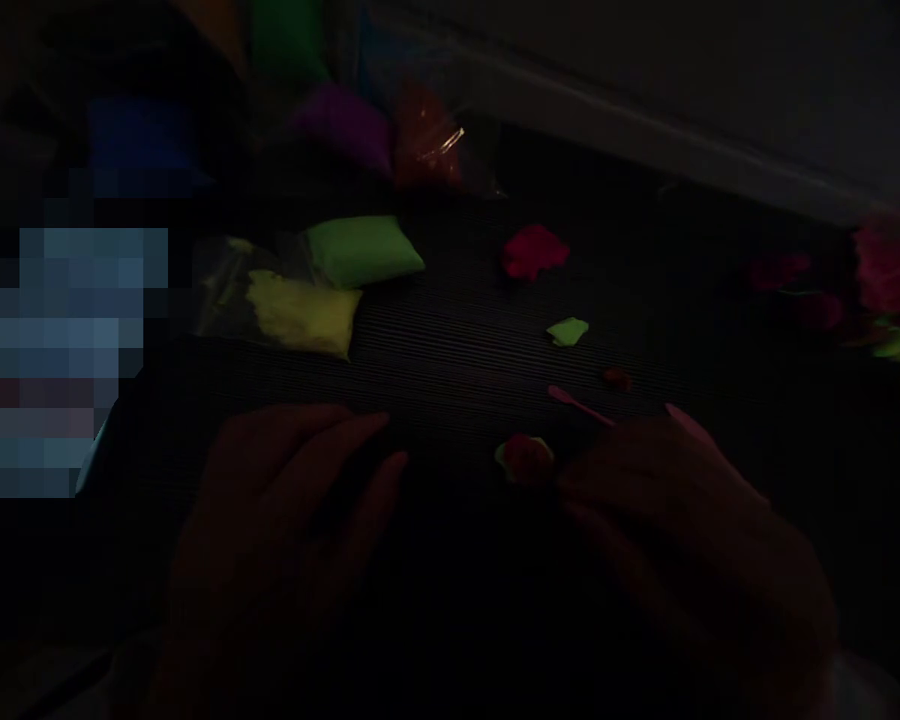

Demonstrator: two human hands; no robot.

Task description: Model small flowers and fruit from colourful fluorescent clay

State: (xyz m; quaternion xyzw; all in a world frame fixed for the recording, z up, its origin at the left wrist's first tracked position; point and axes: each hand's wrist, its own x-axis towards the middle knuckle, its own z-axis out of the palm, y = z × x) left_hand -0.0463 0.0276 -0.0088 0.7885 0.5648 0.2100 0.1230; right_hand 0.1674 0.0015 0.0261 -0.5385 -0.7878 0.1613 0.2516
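The picture is very dark. My left hand [292, 510] is at the lower left over the dark table, thumb and fingers apart, with nothing visible between them. My right hand [697, 540] is at the lower right, its fingers drawn together. Its fingertips are close beside a small red lump of modelling clay with a green edge [526, 458]; whether they touch it or hold something is hidden. A thin pink modelling tool [577, 403] shows just beyond the fingers, partly covered by the hand. A second pink strip [709, 450] runs along the hand's far edge.
Bits of clay lie beyond my right hand: red [534, 252], light green [568, 331] and orange-brown [616, 379]. Yellow [307, 312] and green [365, 250] clay bags lie left of centre, more coloured bags [345, 125] behind. Pink flower shapes [892, 265] are at right.
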